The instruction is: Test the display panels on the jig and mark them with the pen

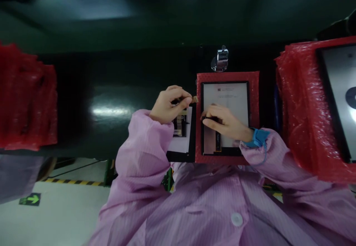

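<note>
My left hand [171, 104] is closed, thumb against fingers, on a small tan flat piece [195, 99] whose end sticks out to the right. Beneath that hand is a dark part with a barcode label [178, 132], lying on a white sheet [180, 145]. My right hand [225, 122], a blue band at its wrist, rests over the left side of a flat screen panel [237, 94] with a black frame. Its thumb and fingers are pinched near the panel's left edge; what they hold is too dark to make out. The panel lies on a red bubble-wrap sheet [228, 76].
A metal tally counter [221, 59] stands behind the panel. Red bubble-wrap bags [27, 97] are piled at the far left. More red bubble wrap [303, 109] lies at right, with another black-framed panel [340, 90] on it. The dark tabletop [111, 75] is shiny.
</note>
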{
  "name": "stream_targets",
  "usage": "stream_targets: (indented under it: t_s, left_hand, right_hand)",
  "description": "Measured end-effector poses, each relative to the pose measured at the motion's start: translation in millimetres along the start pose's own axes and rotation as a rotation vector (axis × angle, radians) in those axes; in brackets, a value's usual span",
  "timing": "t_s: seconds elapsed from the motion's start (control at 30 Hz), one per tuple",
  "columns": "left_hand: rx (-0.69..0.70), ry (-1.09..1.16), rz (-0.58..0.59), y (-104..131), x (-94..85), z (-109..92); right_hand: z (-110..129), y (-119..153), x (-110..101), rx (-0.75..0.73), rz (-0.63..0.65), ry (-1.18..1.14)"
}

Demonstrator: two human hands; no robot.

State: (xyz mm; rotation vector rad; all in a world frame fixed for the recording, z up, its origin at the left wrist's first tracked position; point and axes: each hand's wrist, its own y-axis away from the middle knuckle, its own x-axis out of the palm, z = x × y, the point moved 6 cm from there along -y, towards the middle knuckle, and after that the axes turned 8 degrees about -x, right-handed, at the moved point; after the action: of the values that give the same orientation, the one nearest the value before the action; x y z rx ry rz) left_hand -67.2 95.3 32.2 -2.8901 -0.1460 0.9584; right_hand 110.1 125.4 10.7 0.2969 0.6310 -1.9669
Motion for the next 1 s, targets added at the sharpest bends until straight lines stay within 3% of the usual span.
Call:
stream_targets:
  t_s: [0.2, 0.5, 0.77, 1.0]
  left_hand:
    - [0.107, -0.156, 0.127, 2, 12.6, -16]
    - [0.221, -0.216, 0.167, 8, 23.2, -23]
    - [0.111, -0.201, 0.235, 5, 26.1, -20]
    - [0.115, -0.183, 0.228, 6, 26.8, -20]
  right_hand:
    - [6, 0, 3, -0.089, 0.05, 0.178]
    - [5, -2, -2, -0.032, -0.083, 0.13]
    - [5, -3, -1, -0.01, -0.077, 0.122]
    - [3, -3, 0, -0.003, -0.074, 0.127]
